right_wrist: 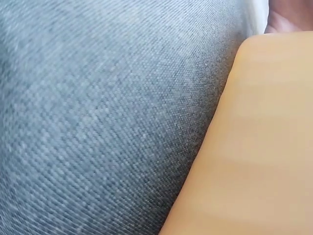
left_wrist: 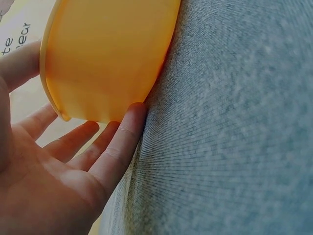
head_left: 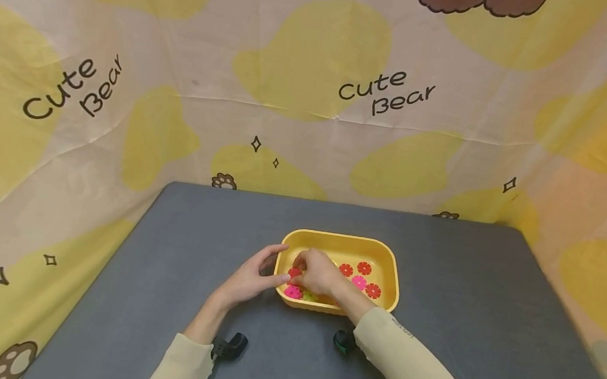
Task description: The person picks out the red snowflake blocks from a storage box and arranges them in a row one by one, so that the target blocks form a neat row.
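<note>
On the grey desk (head_left: 454, 277), the right hand (head_left: 320, 273) pinches a red notched disc (head_left: 293, 272) inside the yellow rectangular tray (head_left: 339, 242), near its left edge. The left hand (head_left: 247, 277) rests relaxed against that edge.

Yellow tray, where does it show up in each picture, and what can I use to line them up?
Head: the yellow tray is slightly right of centre, below mid-height.
Left wrist: its outer wall is at the top, left of centre, the left hand touching it.
Right wrist: its outer side runs down the right.
Shared landmark: the grey tabletop.
</note>
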`<state>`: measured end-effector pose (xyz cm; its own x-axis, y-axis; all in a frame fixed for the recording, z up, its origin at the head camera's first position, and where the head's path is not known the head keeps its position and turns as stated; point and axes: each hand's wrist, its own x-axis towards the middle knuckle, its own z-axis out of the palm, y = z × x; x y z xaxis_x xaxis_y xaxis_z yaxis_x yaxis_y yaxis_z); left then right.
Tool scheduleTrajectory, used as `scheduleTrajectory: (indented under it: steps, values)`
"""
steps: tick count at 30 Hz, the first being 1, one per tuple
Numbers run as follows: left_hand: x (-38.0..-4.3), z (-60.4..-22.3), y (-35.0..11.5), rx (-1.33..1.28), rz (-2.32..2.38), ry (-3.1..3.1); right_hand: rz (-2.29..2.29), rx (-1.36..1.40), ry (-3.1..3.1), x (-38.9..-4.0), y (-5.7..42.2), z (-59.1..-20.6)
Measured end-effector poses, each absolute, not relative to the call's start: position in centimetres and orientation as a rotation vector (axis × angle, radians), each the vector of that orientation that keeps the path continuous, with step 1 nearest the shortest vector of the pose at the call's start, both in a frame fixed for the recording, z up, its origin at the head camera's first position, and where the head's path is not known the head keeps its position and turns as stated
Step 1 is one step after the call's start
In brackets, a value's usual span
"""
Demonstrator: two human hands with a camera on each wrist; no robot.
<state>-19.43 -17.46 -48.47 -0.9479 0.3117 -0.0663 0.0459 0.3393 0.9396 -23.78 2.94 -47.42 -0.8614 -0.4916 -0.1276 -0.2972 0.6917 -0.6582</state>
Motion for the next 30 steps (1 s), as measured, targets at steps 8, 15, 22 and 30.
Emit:
scheduleTrajectory:
  steps: [8, 15, 22, 30]
  values:
    - [-19.40, -48.40, -17.37, 0.329, 1.661, 2.351, -0.938, -0.635, 2.623, -23.76, 3.11, -47.58]
    - [-19.40, -48.56, -17.44, 0.337, 1.666, 2.347, -0.966, -0.605, 2.587, -23.71, 3.10, -47.58]
    - [-19.45, -48.75, -17.59, 0.346, 1.670, 2.345, -0.971, -0.566, 2.585, -23.60, 3.13, -47.56]
    - [-19.43, -48.69, -17.44, 0.322, 1.642, 2.374, -1.069, -0.570, 2.560, -23.81, 3.50, -47.59]
